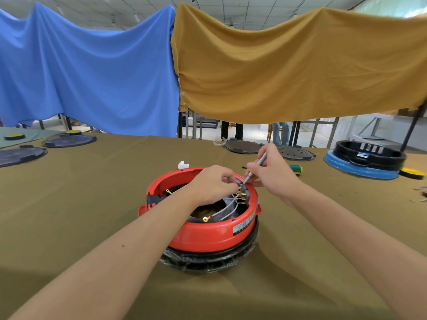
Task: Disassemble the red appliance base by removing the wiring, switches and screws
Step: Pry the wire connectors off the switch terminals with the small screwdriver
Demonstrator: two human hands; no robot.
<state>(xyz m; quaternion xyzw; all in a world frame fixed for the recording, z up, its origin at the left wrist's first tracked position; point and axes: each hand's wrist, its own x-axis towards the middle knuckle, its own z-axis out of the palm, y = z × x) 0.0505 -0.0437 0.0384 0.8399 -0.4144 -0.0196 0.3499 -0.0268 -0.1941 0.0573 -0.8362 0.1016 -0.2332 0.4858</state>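
The red appliance base (208,236) sits upside down on a black ring in the middle of the table. Grey wires (227,207) with brass terminals run across its open inside to a terminal block at the far right rim. My left hand (213,183) reaches over the rim and pinches a brass terminal at that block. My right hand (273,175) holds a thin silver screwdriver (256,168) like a pen, its tip down at the same block, right beside my left fingertips.
A green-handled screwdriver (295,169) lies behind my right hand. A white scrap (183,165) lies behind the base. Dark round plates (242,146) rest at the far edge and far left. A blue-and-black appliance base (365,161) stands at the right.
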